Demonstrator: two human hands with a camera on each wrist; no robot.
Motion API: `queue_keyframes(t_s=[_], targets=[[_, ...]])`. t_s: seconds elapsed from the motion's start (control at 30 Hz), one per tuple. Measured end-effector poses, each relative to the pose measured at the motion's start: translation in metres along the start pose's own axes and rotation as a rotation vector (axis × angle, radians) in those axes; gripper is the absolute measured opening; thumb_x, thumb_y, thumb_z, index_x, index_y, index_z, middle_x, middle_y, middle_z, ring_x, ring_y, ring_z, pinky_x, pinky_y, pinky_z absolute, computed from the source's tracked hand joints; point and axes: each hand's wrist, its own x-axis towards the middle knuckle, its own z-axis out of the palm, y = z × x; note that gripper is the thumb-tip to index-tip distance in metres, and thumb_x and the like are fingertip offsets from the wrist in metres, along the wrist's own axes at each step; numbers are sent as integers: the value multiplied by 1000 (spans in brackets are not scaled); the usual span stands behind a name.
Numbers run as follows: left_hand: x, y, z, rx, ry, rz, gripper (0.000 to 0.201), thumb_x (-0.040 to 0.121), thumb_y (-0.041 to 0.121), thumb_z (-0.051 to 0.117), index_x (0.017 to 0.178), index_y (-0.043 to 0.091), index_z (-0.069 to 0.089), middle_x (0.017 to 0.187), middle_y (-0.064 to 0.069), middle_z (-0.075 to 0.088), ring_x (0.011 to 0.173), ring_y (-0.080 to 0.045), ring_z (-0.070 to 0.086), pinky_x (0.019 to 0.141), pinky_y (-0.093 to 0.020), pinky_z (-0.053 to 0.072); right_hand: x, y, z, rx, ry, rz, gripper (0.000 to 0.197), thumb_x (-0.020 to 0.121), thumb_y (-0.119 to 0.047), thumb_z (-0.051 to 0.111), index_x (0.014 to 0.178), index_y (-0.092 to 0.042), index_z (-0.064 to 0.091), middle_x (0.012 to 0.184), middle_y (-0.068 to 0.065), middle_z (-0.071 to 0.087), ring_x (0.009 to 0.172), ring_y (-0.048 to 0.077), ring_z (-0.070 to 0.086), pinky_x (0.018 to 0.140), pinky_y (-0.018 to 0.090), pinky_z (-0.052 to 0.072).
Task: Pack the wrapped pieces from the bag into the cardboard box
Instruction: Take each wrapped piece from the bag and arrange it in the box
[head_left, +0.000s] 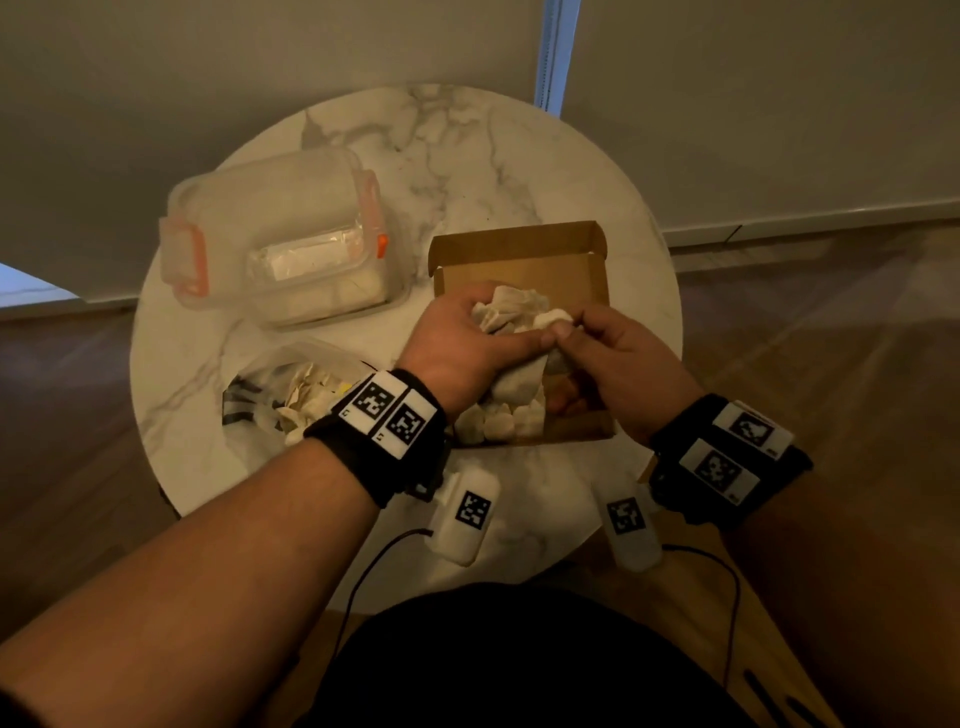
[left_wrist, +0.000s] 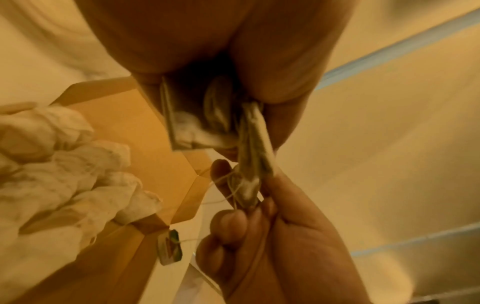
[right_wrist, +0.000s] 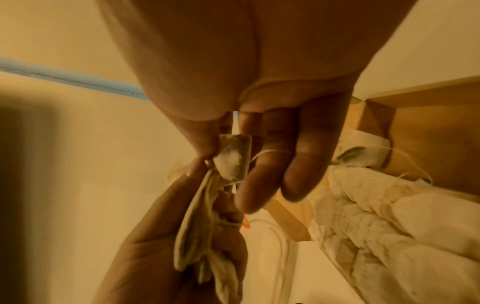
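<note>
Already wrapped pieces (head_left: 498, 423) in cardboard box (head_left: 519, 249); bag (head_left: 291, 384) holds more.

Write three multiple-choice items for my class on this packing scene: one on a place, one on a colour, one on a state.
1. Where is the plastic bag relative to the cardboard box?
A. to its left
B. inside it
C. on top of it

2. What colour are the clips on the plastic container?
A. blue
B. orange
C. green

3. What is the left hand doing?
A. resting flat on the table
B. gripping a bunch of wrapped pieces
C. closing the box

Answers: 1 A, bag lies left of box; 2 B, orange clips; 3 B, fingers curl round the pieces.
</note>
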Motion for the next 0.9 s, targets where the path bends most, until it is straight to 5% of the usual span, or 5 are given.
queue_keyframes(t_s=[0.27, 0.4, 0.53, 0.67, 0.9], targets=[[-3, -11, -17, -436, 106, -180, 36, 89, -3, 70, 124, -2, 64, 116, -28, 70, 106, -42, 70, 92, -55, 57, -9, 30, -21, -390, -20, -98, 13, 93, -15, 71, 104, -22, 75, 91, -10, 72, 74, -1, 66, 64, 15, 51], [-4, -16, -23, -447, 139, -216, 35, 88, 2, 73, 122, -2, 68, 122, -36, 64, 105, -42, 65, 99, -60, 53, -12, 39, -29, -398, -15, -74, 15, 96, -12, 67, 99, -23, 78, 96, -2, 76, 85, 14, 71, 69, 30, 61], [-6, -16, -21, -435, 105, -251, 39, 89, 1, 71, 127, -4, 64, 115, -25, 72, 99, -35, 73, 79, -42, 60, -16, 36, -33, -171, -34, -7, 14, 98, -8, 64, 105, -13, 75, 98, 10, 76, 80, 21, 74, 65, 31, 61], [-8, -19, -20, -378, 87, -282, 38, 88, 0, 72, 125, -3, 65, 113, -22, 74, 102, -35, 74, 78, -40, 61, -15, 30, -41, -55, -21, 23, 26, 93, 6, 64, 111, -12, 72, 99, 10, 72, 84, 20, 74, 70, 30, 62], [-9, -24, -12, -128, -6, -249, 41, 77, 9, 84, 115, 4, 71, 112, -19, 75, 108, -39, 71, 102, -56, 53, -9, 7, -38, -97, 10, -87, 23, 85, 4, 76, 101, -12, 73, 82, 11, 74, 79, 19, 75, 69, 31, 62]])
